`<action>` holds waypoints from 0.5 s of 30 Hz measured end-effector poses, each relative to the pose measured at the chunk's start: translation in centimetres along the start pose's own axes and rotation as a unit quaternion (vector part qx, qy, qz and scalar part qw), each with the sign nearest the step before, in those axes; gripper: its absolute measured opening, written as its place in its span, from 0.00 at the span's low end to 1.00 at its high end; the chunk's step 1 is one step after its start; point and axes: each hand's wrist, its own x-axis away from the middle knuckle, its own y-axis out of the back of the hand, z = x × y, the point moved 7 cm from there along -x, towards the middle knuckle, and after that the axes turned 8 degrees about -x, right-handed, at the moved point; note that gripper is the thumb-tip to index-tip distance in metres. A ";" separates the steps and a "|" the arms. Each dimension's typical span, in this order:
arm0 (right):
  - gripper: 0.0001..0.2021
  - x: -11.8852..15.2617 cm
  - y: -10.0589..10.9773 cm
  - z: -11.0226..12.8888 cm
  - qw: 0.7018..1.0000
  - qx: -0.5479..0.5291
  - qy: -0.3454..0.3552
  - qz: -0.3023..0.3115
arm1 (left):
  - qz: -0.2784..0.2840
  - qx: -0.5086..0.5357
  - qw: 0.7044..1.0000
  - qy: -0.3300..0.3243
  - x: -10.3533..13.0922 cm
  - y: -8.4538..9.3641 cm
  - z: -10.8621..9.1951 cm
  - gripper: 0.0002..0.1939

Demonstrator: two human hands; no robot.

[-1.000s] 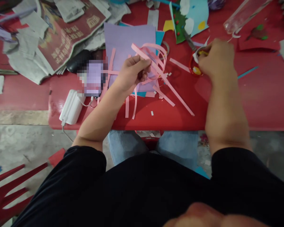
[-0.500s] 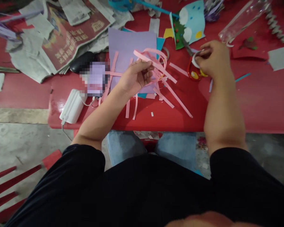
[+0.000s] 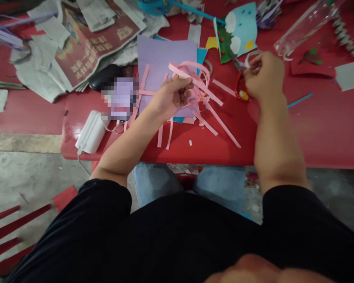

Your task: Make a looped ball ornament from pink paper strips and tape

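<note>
My left hand is closed on a pink paper strip, over a purple sheet and more pink strips. Loops of pink paper curve up beside its fingertips. To the right, my right hand has its fingers closed on a roll of white tape, which sticks out past the fingertips. Red-handled scissors lie just left of that hand, blades toward a blue and green paper piece. A loose pink strip rests between the hands.
Newspapers cover the back left. A white power bank, a black case and a blurred-out phone lie on the left. A clear plastic bottle lies back right, near a thin blue strip. The red table's edge is in front.
My right hand has lifted the white tape roll up and away from the scissors' handles. The yellow item under that hand is no longer visible. My left hand has stayed nearly still.
</note>
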 end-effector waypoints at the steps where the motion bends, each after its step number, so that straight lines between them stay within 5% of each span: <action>1: 0.20 0.2 0.1 0.0 1.000 -0.010 0.007 0.011 | 0.001 -0.001 1.000 -0.002 0.0 0.0 0.0 0.10; 10: 0.35 2.8 1.2 0.9 0.992 0.049 -0.013 0.118 | -0.059 0.023 0.998 0.011 0.8 -0.7 -0.6 0.11; 15: 0.35 2.5 0.7 1.7 0.989 -0.076 -0.027 0.126 | -0.102 0.042 0.994 0.013 0.6 -0.1 -0.8 0.12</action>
